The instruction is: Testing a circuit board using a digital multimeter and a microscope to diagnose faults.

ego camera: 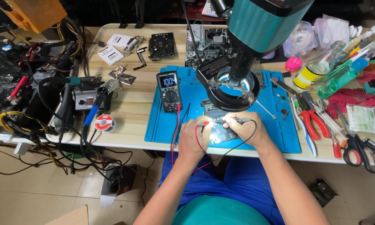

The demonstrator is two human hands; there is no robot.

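Note:
My left hand [192, 139] grips a red-tipped test probe whose tip points at a small circuit board [219, 130] on the blue work mat [162, 125]. My right hand [245, 131] holds a black test probe [237, 120] over the same board. Red and black leads run from both probes to a black multimeter [170, 91] with a lit display at the mat's left. A teal microscope head [262, 25] with a ring light [233, 87] hangs right above the board.
A soldering station [84, 99] with iron and a solder spool [103, 123] sit left, amid tangled cables. Red-handled pliers [313, 123], scissors [360, 152], bottles [316, 71] and red cloth lie right. Circuit boards [161, 45] rest at the back.

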